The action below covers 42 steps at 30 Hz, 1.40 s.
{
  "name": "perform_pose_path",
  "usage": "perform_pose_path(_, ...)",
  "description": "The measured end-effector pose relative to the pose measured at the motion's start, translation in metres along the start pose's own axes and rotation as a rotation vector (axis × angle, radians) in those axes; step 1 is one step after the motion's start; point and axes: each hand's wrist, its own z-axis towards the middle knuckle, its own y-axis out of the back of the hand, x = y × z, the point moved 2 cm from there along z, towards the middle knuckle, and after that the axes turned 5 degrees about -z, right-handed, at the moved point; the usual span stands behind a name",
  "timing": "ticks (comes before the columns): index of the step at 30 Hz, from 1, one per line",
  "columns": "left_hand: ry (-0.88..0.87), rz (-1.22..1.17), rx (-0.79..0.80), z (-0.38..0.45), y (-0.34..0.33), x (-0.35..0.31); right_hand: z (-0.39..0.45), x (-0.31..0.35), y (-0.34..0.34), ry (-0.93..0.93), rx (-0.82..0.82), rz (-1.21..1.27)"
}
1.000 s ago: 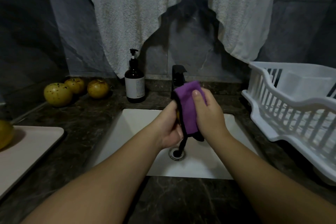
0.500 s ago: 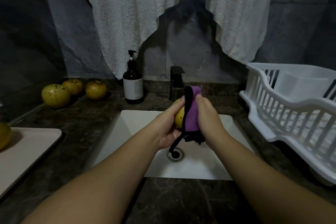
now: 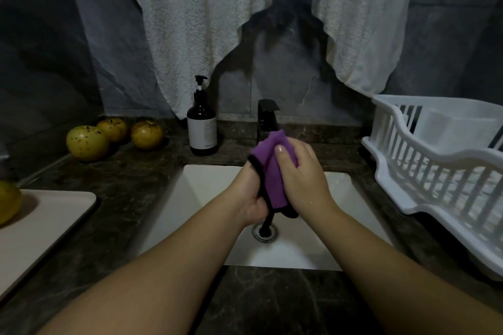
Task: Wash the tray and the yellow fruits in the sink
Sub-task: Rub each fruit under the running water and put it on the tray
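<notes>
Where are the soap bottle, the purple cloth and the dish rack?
Soap bottle (image 3: 202,132): head view, on its white label.
Purple cloth (image 3: 275,182): head view, on the fold between the hands.
Dish rack (image 3: 435,174): head view, on its slatted front wall.

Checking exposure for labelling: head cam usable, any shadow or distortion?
Head view: dim overall; a head-shaped shadow falls on the white towel and wall; wide-angle bending shows at the dish rack; hands with purple cloth reasonably sharp, no glare.
</notes>
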Motion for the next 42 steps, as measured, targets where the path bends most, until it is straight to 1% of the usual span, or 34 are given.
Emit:
perform_pose_path(1, 0.002, 0.005, 0.029, 0.000, 0.000, -0.001, 0.001, 0.001, 0.001, 0.033, -0.027, -0.018)
perform_pose_path(2, 0.007, -0.001, 0.056, -0.001, -0.001, -0.002, 0.003, 0.002, 0.004, 0.002, -0.045, 0.016)
perform_pose_path(5, -0.008, -0.005, 0.077, -0.001, 0.000, -0.004, 0.009, -0.007, 0.012, -0.218, -0.003, 0.244)
perform_pose_path(6, -0.013, -0.002, 0.058, -0.001, 0.000, -0.003, 0.008, -0.009, 0.012, -0.237, 0.020, 0.252)
perform_pose_path(7, -0.011, -0.005, 0.035, 0.000, 0.001, -0.003, 0.006, -0.010, 0.011, -0.215, 0.038, 0.214)
perform_pose_path(8, -0.008, -0.002, 0.016, 0.001, 0.001, -0.002, 0.004, -0.009, 0.009, -0.156, 0.033, 0.142)
perform_pose_path(10, -0.014, 0.031, 0.030, 0.003, -0.001, -0.002, 0.004, -0.003, 0.009, -0.013, -0.021, 0.025)
perform_pose_path(11, -0.019, 0.046, 0.048, 0.004, -0.001, -0.003, 0.004, -0.002, 0.009, 0.016, -0.044, 0.016)
perform_pose_path(12, -0.022, 0.053, 0.055, 0.003, 0.000, -0.004, 0.006, -0.001, 0.010, -0.013, -0.053, 0.053)
perform_pose_path(14, -0.027, 0.051, 0.039, 0.003, 0.002, -0.005, 0.009, -0.005, 0.010, -0.202, -0.013, 0.253)
perform_pose_path(15, -0.019, 0.040, 0.022, 0.002, 0.003, -0.005, 0.010, -0.009, 0.011, -0.303, 0.019, 0.319)
perform_pose_path(16, -0.001, 0.033, 0.001, 0.002, 0.003, -0.004, 0.009, -0.011, 0.010, -0.349, 0.043, 0.328)
perform_pose_path(17, 0.017, 0.041, -0.016, 0.002, 0.002, -0.002, 0.008, -0.012, 0.009, -0.331, 0.049, 0.297)
perform_pose_path(18, 0.034, 0.062, -0.015, 0.001, 0.000, -0.001, 0.007, -0.011, 0.009, -0.252, 0.035, 0.223)
perform_pose_path(20, 0.056, 0.128, 0.041, 0.000, -0.002, 0.001, 0.007, -0.007, 0.010, -0.070, 0.000, 0.073)
perform_pose_path(21, 0.066, 0.169, 0.067, -0.001, -0.001, 0.001, 0.007, -0.006, 0.011, -0.033, -0.007, 0.055)
perform_pose_path(22, 0.079, 0.198, 0.082, -0.002, -0.001, 0.000, 0.008, -0.006, 0.013, -0.050, -0.002, 0.105)
perform_pose_path(23, 0.089, 0.219, 0.082, -0.003, 0.001, -0.001, 0.009, -0.008, 0.014, -0.111, 0.003, 0.202)
perform_pose_path(26, 0.056, 0.257, 0.058, -0.002, 0.003, -0.001, 0.014, -0.018, 0.017, -0.342, 0.055, 0.430)
perform_pose_path(29, -0.016, 0.139, 0.061, 0.001, -0.001, 0.002, 0.015, -0.023, 0.017, -0.498, 0.083, 0.596)
perform_pose_path(30, -0.011, 0.092, 0.066, 0.002, -0.003, 0.002, 0.015, -0.024, 0.017, -0.524, 0.069, 0.612)
perform_pose_path(32, 0.015, 0.073, 0.054, 0.004, -0.006, 0.003, 0.016, -0.025, 0.016, -0.463, 0.031, 0.568)
perform_pose_path(34, 0.054, 0.157, 0.046, 0.005, -0.006, 0.005, 0.016, -0.021, 0.019, -0.356, -0.022, 0.478)
perform_pose_path(36, 0.106, 0.200, 0.085, 0.004, -0.005, 0.008, 0.018, -0.018, 0.028, -0.320, -0.092, 0.440)
perform_pose_path(37, 0.115, 0.184, 0.114, 0.001, -0.005, 0.008, 0.019, -0.019, 0.032, -0.335, -0.112, 0.467)
perform_pose_path(39, 0.084, 0.129, 0.143, -0.001, -0.008, 0.007, 0.018, -0.021, 0.035, -0.454, -0.092, 0.581)
perform_pose_path(41, 0.024, 0.027, 0.110, -0.001, -0.010, 0.004, 0.012, -0.020, 0.027, -0.592, -0.031, 0.651)
perform_pose_path(42, 0.006, -0.025, 0.087, 0.000, -0.011, 0.002, 0.009, -0.018, 0.021, -0.604, 0.009, 0.645)
